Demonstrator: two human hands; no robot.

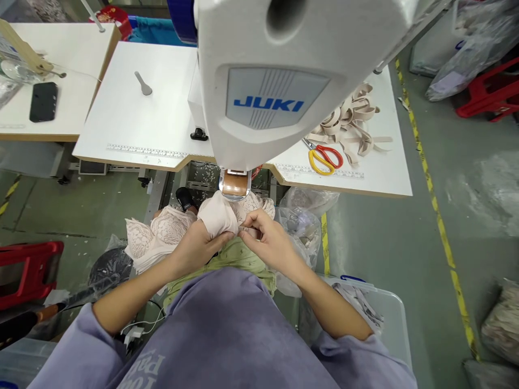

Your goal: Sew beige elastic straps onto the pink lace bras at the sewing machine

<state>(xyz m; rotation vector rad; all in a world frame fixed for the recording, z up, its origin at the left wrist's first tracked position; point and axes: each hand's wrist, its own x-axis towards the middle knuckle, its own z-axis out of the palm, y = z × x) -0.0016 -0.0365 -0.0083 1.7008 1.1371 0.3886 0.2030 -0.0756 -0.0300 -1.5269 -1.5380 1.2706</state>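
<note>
Hands meet just below the head of the sewing machine (275,81), over the person's lap. The left hand (197,248) is closed around the pale pink fabric (218,215), bunched over its fingers. The right hand (271,242) pinches the same fabric's edge between thumb and fingertips. A lace garment (162,235) joined to it hangs to the left. Scissors (324,158) with red and yellow handles lie on the white table (150,119) beside a heap of beige strips (352,121), well apart from both hands
</note>
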